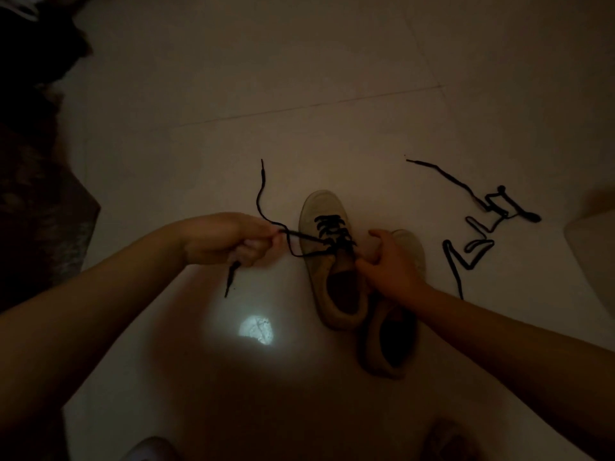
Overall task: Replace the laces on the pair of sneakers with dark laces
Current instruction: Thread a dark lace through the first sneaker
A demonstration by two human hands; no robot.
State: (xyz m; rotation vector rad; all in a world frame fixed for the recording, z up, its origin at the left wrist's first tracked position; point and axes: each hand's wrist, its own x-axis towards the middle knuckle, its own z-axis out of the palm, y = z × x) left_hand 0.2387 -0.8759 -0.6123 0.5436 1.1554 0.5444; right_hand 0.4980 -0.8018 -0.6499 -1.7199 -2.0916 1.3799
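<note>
Scene: dim floor (332,94), pale tiles, one bright reflected patch near the knees.
Laced sneaker (327,257): toe pointing away, dark lace (332,229) crossed through most eyelets, both free ends trailing out to the left.
Left hand (226,241): grip clamped on both lace ends — one end rising away past the fingers, the other hanging below the fist.
Right hand (389,261): fingers curled on the collar and side of the laced sneaker, steadying it.
Second sneaker (396,314): just beside the first, partly under the right hand and forearm, eyelets hidden.
Spare dark lace (482,227): loose squiggle on the floor to the right, well apart from the shoes.
Handling: lace likely limp, light, prone to twisting — best pinched at the stiff tip for threading, near the eyelets for tightening.
Sneaker: probably light, soft-sided, apt to slide on smooth tile; hold at the collar.
</note>
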